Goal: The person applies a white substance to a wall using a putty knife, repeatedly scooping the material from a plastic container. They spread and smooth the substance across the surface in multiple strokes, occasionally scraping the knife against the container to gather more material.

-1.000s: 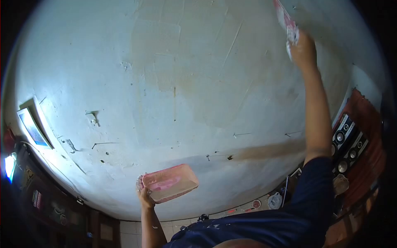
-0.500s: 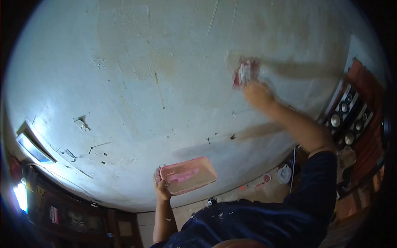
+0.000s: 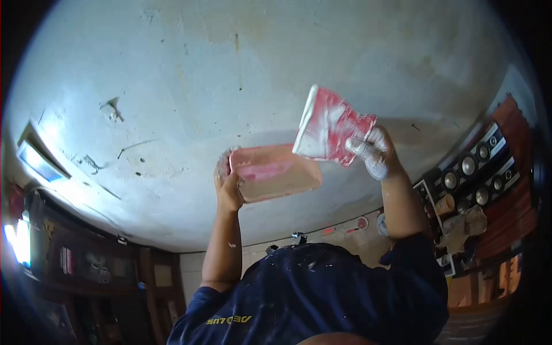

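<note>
My left hand (image 3: pixel 227 185) grips the left end of a shallow pinkish tray (image 3: pixel 282 188), held up in front of the wall (image 3: pixel 184 86). Pink shows on part of its inside, and the fingers behind it are partly hidden. White paste coats the fingers of my right hand (image 3: pixel 372 154), which are closed on the narrow end of a red putty spreader (image 3: pixel 330 123). White putty smears its face and lies thick along its wide left edge. The spreader's lower corner overlaps the tray's upper right rim in this view.
Nails and a hanging wire (image 3: pixel 135 148) stick out of the wall. A framed picture (image 3: pixel 41 161) and bright lamp (image 3: pixel 18 238) are at left, above a dark cabinet (image 3: pixel 106 264). Speakers (image 3: pixel 468 165) stand at right beside a red curtain (image 3: pixel 512 172). Several small things lie along the floor.
My right hand has come down from the wall with the spreader, which now sits beside the tray. The tray appears higher and slightly right in view, and the camera view has shifted.
</note>
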A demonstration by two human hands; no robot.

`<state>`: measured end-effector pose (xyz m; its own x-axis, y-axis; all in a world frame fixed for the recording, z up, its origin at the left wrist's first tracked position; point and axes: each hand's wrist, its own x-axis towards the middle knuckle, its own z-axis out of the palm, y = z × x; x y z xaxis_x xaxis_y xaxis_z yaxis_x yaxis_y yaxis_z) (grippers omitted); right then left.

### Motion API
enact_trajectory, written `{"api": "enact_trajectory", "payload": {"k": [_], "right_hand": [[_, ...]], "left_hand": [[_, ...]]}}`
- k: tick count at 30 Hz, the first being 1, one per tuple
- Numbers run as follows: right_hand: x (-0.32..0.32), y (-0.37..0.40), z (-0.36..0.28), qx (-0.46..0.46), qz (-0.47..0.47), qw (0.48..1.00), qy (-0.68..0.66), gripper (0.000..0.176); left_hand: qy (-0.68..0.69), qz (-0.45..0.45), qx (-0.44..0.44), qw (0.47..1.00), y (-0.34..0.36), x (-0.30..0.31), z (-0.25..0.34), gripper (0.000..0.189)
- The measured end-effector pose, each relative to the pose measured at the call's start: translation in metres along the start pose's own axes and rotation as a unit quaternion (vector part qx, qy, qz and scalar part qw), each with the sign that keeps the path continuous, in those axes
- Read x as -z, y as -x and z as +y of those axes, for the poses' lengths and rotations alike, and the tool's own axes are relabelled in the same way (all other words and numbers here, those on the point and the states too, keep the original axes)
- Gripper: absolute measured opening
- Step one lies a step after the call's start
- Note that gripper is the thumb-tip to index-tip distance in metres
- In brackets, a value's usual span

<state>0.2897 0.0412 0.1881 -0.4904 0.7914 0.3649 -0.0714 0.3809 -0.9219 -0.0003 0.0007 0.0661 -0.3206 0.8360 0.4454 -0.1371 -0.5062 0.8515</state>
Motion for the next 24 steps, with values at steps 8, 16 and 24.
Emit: {"api": "enact_trajectory", "payload": {"k": [8, 16, 24], "right_hand": [[-0.063, 0.031, -0.018, 0.291, -0.270, 0.641, 0.656, 0.051], [-0.013, 0.010, -0.130, 0.204, -0.377, 0.692, 0.581, 0.061], [0.092, -0.175, -0.322, 0.309, 0.341, 0.500, 0.733, 0.023]], "left_hand": [[0.089, 0.061, 0.007, 0.994, -0.018, -0.016, 0.035, 0.038], [0.089, 0.115, -0.014, 0.989, -0.002, 0.019, 0.026, 0.036], [0.131, 0.086, 0.001, 0.988, 0.015, 0.021, 0.018, 0.043]]}}
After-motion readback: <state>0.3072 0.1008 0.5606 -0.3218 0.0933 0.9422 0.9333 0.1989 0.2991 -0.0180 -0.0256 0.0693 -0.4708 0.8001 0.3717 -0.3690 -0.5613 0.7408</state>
